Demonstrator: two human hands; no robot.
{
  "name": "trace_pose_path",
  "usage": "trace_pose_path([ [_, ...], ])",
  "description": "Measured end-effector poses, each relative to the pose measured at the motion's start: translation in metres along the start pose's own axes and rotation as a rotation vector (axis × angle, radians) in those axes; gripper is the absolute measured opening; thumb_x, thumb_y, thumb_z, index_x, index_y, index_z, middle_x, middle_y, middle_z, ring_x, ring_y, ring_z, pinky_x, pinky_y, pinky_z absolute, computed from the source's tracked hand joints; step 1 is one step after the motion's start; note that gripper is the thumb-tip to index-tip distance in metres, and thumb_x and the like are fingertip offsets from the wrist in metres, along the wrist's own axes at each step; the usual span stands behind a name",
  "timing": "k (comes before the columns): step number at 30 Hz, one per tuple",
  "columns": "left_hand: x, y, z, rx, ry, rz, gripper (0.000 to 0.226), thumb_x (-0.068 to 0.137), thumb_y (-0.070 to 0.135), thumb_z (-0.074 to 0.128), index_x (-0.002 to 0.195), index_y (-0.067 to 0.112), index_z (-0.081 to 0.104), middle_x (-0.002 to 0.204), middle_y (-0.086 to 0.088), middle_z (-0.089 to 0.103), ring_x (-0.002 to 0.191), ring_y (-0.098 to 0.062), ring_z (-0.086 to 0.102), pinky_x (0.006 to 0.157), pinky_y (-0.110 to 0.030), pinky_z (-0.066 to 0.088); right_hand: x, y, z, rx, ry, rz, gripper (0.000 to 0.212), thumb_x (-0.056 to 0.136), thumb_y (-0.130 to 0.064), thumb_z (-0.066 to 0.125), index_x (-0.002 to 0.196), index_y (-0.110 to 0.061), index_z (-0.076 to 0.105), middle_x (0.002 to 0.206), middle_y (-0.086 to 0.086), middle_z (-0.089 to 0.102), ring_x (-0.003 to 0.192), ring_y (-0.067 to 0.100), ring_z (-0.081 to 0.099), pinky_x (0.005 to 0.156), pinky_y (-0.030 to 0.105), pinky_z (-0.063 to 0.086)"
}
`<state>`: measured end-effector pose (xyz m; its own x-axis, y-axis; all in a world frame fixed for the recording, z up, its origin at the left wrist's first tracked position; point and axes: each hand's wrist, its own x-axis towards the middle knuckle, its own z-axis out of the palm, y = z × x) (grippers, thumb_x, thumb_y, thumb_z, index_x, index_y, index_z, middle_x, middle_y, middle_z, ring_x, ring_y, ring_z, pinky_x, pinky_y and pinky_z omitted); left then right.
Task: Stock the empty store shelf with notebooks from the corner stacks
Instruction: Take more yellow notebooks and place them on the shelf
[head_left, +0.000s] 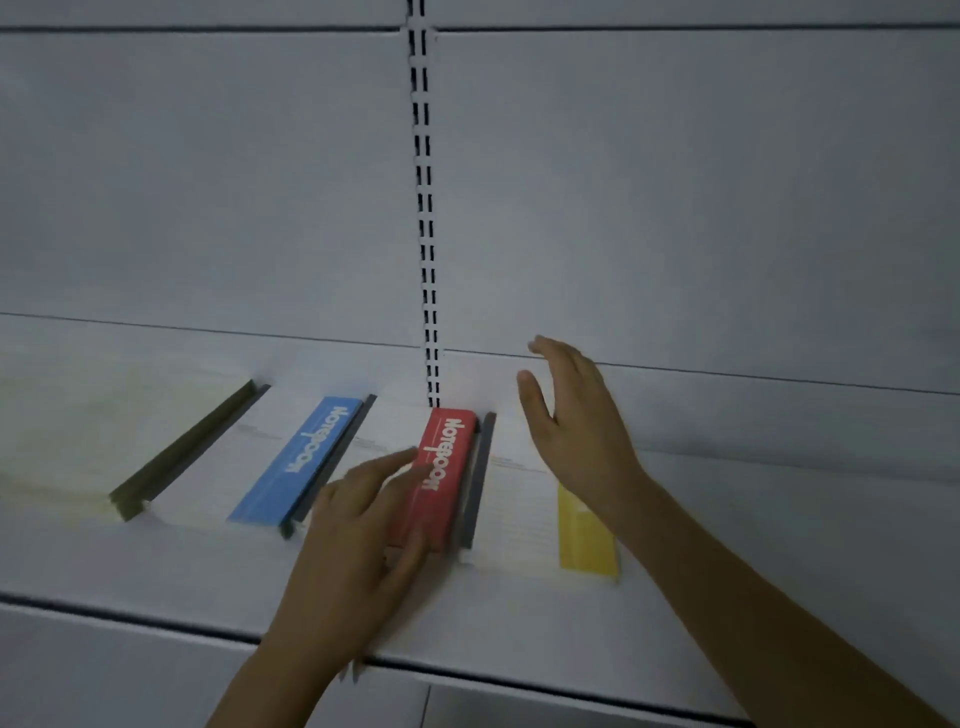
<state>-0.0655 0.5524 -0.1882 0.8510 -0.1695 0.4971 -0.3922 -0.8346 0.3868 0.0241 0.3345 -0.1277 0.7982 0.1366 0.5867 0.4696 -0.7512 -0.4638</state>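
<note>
White shelf (727, 519): holds four notebook stacks in a row, near the back panel (208, 182).
Yellow stack (584, 535): rightmost, under right hand (576, 431), fingers spread, hovering.
Red stack (444, 478): touched by left hand (358, 535), fingers straight, apparently squaring it.
Blue stack (296, 462): left of red, apart.
Next: probably fetching more; bare shelf further right.
</note>
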Motion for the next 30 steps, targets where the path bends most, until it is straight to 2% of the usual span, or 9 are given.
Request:
trace_pose_path([
  [3, 0.03, 0.061, 0.03, -0.12, -0.072, 0.164, 0.047, 0.096, 0.048, 0.042, 0.14, 0.032, 0.047, 0.14, 0.015, 0.047, 0.127, 0.0, 0.041, 0.105, -0.018, 0.033, 0.005, 0.029, -0.053, -0.075, 0.08, -0.003, 0.048, 0.101, -0.038, 0.039, 0.14, -0.011, 0.043, 0.14, 0.003, 0.049, 0.131, 0.016, 0.04, 0.107, 0.022, 0.028],
  [5, 0.048, 0.105, 0.058, -0.188, -0.157, 0.289, 0.049, 0.097, 0.047, 0.043, 0.143, 0.032, 0.042, 0.14, 0.015, 0.046, 0.126, 0.001, 0.04, 0.105, -0.015, 0.029, -0.001, 0.052, -0.096, -0.157, 0.119, 0.018, 0.051, 0.1, -0.042, 0.036, 0.141, -0.011, 0.042, 0.141, 0.003, 0.048, 0.132, 0.015, 0.04, 0.108, 0.022, 0.029],
  [11, 0.078, 0.234, 0.157, -0.293, -0.456, 0.545, 0.062, 0.099, 0.05, 0.04, 0.154, 0.032, 0.018, 0.156, 0.01, 0.028, 0.139, -0.005, 0.027, 0.116, -0.022, 0.023, -0.062, 0.132, -0.242, -0.449, 0.258, 0.202, 0.053, 0.1, -0.043, 0.034, 0.142, -0.011, 0.04, 0.145, 0.003, 0.046, 0.135, 0.016, 0.037, 0.11, 0.021, 0.022],
  [16, 0.079, 0.326, 0.212, -0.336, -0.578, 0.675, 0.064, 0.099, 0.052, 0.038, 0.155, 0.031, 0.015, 0.158, 0.008, 0.023, 0.143, -0.006, 0.021, 0.118, -0.027, 0.021, -0.13, 0.205, -0.342, -0.545, 0.337, 0.414, 0.059, 0.099, -0.051, 0.029, 0.144, -0.013, 0.037, 0.148, 0.004, 0.042, 0.136, 0.02, 0.035, 0.111, 0.028, 0.023],
  [19, 0.083, 0.374, 0.237, -0.356, -0.6, 0.696, 0.062, 0.099, 0.051, 0.039, 0.154, 0.031, 0.018, 0.156, 0.011, 0.026, 0.14, -0.006, 0.024, 0.116, -0.029, 0.024, -0.157, 0.246, -0.389, -0.598, 0.33, 0.489, 0.061, 0.099, -0.052, 0.029, 0.145, -0.013, 0.036, 0.149, 0.005, 0.04, 0.137, 0.022, 0.034, 0.109, 0.027, 0.021],
  [23, 0.093, 0.434, 0.273, -0.434, -0.672, 0.648, 0.056, 0.099, 0.046, 0.044, 0.151, 0.033, 0.027, 0.15, 0.016, 0.034, 0.133, -0.001, 0.034, 0.113, -0.023, 0.028, -0.183, 0.306, -0.442, -0.639, 0.291, 0.547, 0.06, 0.099, -0.052, 0.031, 0.145, -0.013, 0.036, 0.149, 0.006, 0.04, 0.137, 0.023, 0.035, 0.109, 0.027, 0.021],
  [25, 0.101, 0.46, 0.295, -0.471, -0.686, 0.602, 0.054, 0.099, 0.043, 0.047, 0.149, 0.032, 0.031, 0.147, 0.016, 0.038, 0.128, 0.003, 0.037, 0.109, -0.015, 0.029, -0.193, 0.334, -0.461, -0.635, 0.271, 0.583, 0.062, 0.098, -0.054, 0.03, 0.145, -0.013, 0.035, 0.149, 0.006, 0.04, 0.136, 0.023, 0.035, 0.111, 0.032, 0.023],
  [28, 0.108, 0.495, 0.324, -0.55, -0.692, 0.476, 0.049, 0.098, 0.035, 0.051, 0.145, 0.026, 0.039, 0.138, 0.015, 0.044, 0.121, 0.004, 0.041, 0.093, 0.003, 0.026, -0.206, 0.374, -0.483, -0.642, 0.198, 0.621, 0.064, 0.098, -0.053, 0.033, 0.147, -0.013, 0.033, 0.15, 0.007, 0.038, 0.137, 0.025, 0.034, 0.112, 0.037, 0.026],
  [30, 0.112, 0.511, 0.34, -0.6, -0.692, 0.392, 0.045, 0.098, 0.029, 0.054, 0.141, 0.023, 0.045, 0.132, 0.013, 0.047, 0.118, 0.001, 0.045, 0.086, 0.007, 0.028, -0.213, 0.394, -0.487, -0.606, 0.128, 0.641, 0.066, 0.097, -0.054, 0.034, 0.149, -0.014, 0.029, 0.152, 0.006, 0.035, 0.139, 0.025, 0.032, 0.113, 0.04, 0.026],
])
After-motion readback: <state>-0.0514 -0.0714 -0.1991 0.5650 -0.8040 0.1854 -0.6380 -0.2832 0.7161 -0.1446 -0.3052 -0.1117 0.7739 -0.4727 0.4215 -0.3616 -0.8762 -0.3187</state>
